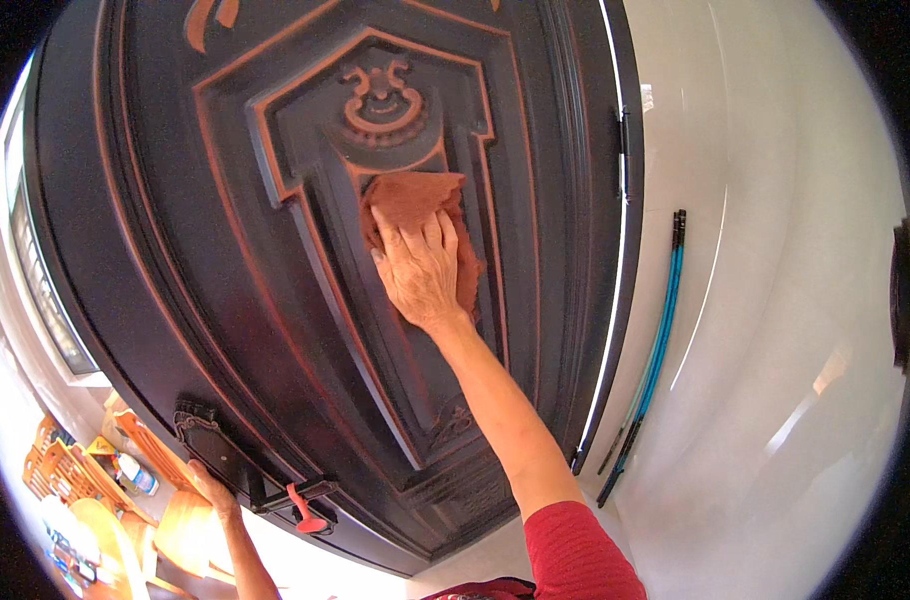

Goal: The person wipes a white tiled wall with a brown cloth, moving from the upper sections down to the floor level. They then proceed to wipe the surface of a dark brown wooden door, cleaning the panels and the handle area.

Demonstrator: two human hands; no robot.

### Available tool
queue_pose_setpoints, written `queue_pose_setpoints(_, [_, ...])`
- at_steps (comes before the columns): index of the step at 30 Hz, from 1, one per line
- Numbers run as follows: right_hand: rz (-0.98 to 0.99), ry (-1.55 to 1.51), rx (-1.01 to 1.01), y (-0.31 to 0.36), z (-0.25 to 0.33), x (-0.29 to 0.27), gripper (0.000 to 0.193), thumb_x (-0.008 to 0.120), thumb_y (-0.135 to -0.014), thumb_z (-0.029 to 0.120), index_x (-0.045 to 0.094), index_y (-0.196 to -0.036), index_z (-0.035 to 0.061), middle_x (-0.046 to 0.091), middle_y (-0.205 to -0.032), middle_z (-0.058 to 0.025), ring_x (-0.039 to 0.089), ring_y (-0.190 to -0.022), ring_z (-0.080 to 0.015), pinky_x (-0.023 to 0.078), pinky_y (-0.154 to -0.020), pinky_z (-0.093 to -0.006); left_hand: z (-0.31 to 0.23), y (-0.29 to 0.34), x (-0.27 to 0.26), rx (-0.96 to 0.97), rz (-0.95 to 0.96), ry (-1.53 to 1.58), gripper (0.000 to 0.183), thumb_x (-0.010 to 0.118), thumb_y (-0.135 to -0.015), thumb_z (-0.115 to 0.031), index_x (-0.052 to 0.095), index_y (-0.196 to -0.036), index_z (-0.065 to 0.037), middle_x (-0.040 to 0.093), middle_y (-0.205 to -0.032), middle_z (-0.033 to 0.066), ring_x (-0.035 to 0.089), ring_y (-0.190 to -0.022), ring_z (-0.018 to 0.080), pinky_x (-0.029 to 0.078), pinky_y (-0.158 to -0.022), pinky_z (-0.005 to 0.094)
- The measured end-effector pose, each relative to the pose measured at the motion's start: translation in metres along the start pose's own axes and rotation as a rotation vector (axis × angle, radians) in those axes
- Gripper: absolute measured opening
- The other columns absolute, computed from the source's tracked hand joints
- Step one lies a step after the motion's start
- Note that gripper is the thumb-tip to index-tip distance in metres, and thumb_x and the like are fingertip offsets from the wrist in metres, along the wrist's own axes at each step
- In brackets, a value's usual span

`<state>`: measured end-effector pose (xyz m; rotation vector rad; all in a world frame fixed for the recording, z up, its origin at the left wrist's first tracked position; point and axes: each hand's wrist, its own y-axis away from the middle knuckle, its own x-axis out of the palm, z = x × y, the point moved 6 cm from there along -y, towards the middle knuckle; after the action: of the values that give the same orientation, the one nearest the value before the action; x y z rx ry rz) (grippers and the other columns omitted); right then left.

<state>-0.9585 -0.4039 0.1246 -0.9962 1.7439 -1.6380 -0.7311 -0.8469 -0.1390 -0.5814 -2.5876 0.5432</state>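
Observation:
A dark door (pixel 255 290) with carved panels and copper-brown trim fills most of the view. My right hand (pixel 420 265) presses a reddish-brown cloth (pixel 415 195) against the middle panel, below a raised scroll ornament (pixel 380 100). Its fingers are bent over the cloth, whose edges stick out above and to the right. Lower left, my left hand (pixel 213 488) holds the door's edge beside the handle plate (pixel 210 445); some of its fingers are hidden. Close to that hand, a red hook-shaped piece (pixel 307 510) hangs on the black door handle (pixel 285 493).
Blue and black poles (pixel 660 345) lean against the pale wall (pixel 775 250) right of the door. Wooden chairs (pixel 70 470) and a bottle with a blue label (pixel 137 474) stand behind the door's left edge. A barred window (pixel 45 270) is at far left.

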Motion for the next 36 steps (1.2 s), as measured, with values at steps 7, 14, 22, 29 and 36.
queue_pose_setpoints(7, [-0.047, 0.265, 0.370, 0.021, -0.136, -0.023, 0.055, 0.049, -0.089, 0.026, 0.036, -0.137, 0.0028, 0.039, -0.135, -0.0192, 0.033, -0.127, -0.0375, 0.023, -0.104, -0.0509, -0.007, 0.014, 0.012, -0.128, -0.025, 0.162, 0.075, 0.038, -0.090, -0.061, 0.032, -0.138, -0.004, 0.042, -0.135, 0.0114, 0.043, -0.120, 0.0266, 0.036, -0.101, 0.0391])
queue_pose_setpoints(14, [0.008, 0.286, 0.690, 0.130, -0.170, -0.039, 0.056, 0.045, -0.091, 0.030, 0.031, -0.140, 0.0076, 0.035, -0.138, -0.0202, 0.030, -0.129, -0.0396, 0.022, -0.104, -0.0511, 0.002, 0.001, -0.002, -0.168, 0.041, 0.223, 0.081, 0.033, -0.088, -0.067, 0.025, -0.143, -0.008, 0.033, -0.142, 0.0117, 0.037, -0.127, 0.0302, 0.032, -0.105, 0.0429])
queue_pose_setpoints(22, [-0.136, 0.393, 1.459, 0.359, -0.143, -0.056, 0.054, 0.042, -0.092, 0.030, 0.035, -0.136, 0.0006, 0.034, -0.141, -0.0197, 0.033, -0.129, -0.0367, 0.025, -0.105, -0.0483, -0.013, 0.009, 0.020, -0.172, -0.046, 0.184, 0.085, 0.030, -0.086, -0.071, 0.020, -0.145, -0.011, 0.027, -0.147, 0.0113, 0.031, -0.132, 0.0324, 0.027, -0.108, 0.0444])
queue_pose_setpoints(29, [-0.291, -0.078, 1.531, 0.356, -0.085, -0.026, 0.062, 0.037, -0.095, 0.035, 0.020, -0.143, -0.0005, 0.017, -0.149, -0.0193, 0.017, -0.138, -0.0319, 0.011, -0.113, -0.0406, -0.008, 0.001, 0.006, -0.086, -0.060, 0.117, 0.079, 0.039, -0.087, -0.066, 0.032, -0.139, -0.007, 0.040, -0.137, 0.0130, 0.042, -0.121, 0.0306, 0.036, -0.102, 0.0428])
queue_pose_setpoints(36, [-0.060, -0.048, 0.847, 0.155, -0.020, -0.001, 0.053, 0.046, -0.090, 0.018, 0.032, -0.139, 0.0015, 0.028, -0.142, -0.0260, 0.022, -0.134, -0.0409, 0.014, -0.110, -0.0492, 0.009, -0.013, -0.001, -0.098, 0.033, 0.036, 0.079, 0.035, -0.090, -0.063, 0.033, -0.139, -0.002, 0.038, -0.140, 0.0117, 0.040, -0.122, 0.0284, 0.029, -0.105, 0.0373])
